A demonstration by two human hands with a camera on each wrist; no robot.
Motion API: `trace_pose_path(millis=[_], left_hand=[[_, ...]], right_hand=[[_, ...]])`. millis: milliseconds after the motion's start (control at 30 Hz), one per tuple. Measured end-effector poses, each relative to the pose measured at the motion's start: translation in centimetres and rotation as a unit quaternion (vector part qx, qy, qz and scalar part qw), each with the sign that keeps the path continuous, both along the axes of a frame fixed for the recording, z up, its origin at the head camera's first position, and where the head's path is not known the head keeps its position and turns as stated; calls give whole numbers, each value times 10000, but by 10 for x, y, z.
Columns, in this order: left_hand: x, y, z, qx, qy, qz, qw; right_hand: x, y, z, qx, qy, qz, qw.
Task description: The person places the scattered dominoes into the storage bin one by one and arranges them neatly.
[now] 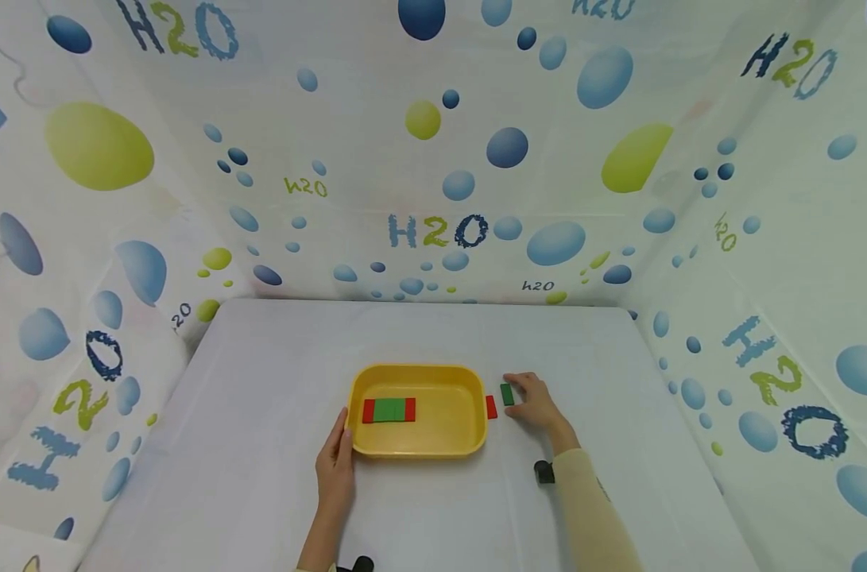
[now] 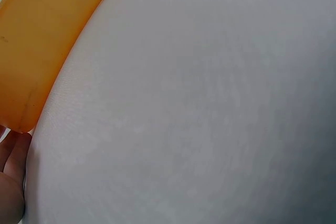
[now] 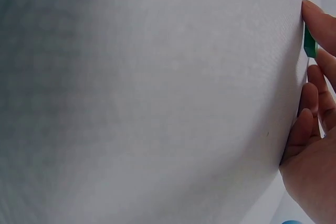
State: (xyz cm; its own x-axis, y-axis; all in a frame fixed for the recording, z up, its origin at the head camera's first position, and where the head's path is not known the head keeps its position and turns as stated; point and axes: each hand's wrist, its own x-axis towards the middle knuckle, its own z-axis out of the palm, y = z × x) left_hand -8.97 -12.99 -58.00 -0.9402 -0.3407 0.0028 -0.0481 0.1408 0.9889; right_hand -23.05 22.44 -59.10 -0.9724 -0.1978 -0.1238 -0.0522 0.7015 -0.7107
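Note:
A shallow yellow tray [image 1: 419,450] lies on the white surface. Inside it, toward the left, red and green blocks [image 1: 390,410] form a short row, green in the middle and red at both ends. My left hand [image 1: 334,465] rests against the tray's left side with its fingers fairly straight; in the left wrist view its fingers [image 2: 18,153] touch the tray's corner. Right of the tray, my right hand [image 1: 536,403] pinches a green block [image 1: 507,395] between thumb and forefinger. A red block [image 1: 491,407] lies between that hand and the tray.
The white table [image 1: 261,349] is walled at the back and sides by a white curtain [image 1: 361,159] with blue and green dots. A small black device [image 1: 544,472] sits by the right wrist, another black piece [image 1: 362,565] by the left.

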Motion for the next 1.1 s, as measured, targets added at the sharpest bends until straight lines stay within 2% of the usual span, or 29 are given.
trace_pose_path(millis=[133, 433, 667, 900, 1100], left_hand=[[3, 1, 9, -33, -34, -28, 10000], [3, 1, 10, -25, -19, -42, 10000], [-8, -5, -27, -55, 10, 9, 10000], [-7, -4, -27, -46, 159, 50, 9999], [-7, -4, -27, -50, 109, 68, 9999]], right_hand=[[-1, -1, 0, 5, 6, -27, 10000], [-1, -4, -2, 48, 71, -116, 9999], [1, -4, -2, 54, 125, -121, 9998], [1, -2, -5, 98, 135, -126, 9998], [1, 0, -7, 47, 52, -279, 9996]])
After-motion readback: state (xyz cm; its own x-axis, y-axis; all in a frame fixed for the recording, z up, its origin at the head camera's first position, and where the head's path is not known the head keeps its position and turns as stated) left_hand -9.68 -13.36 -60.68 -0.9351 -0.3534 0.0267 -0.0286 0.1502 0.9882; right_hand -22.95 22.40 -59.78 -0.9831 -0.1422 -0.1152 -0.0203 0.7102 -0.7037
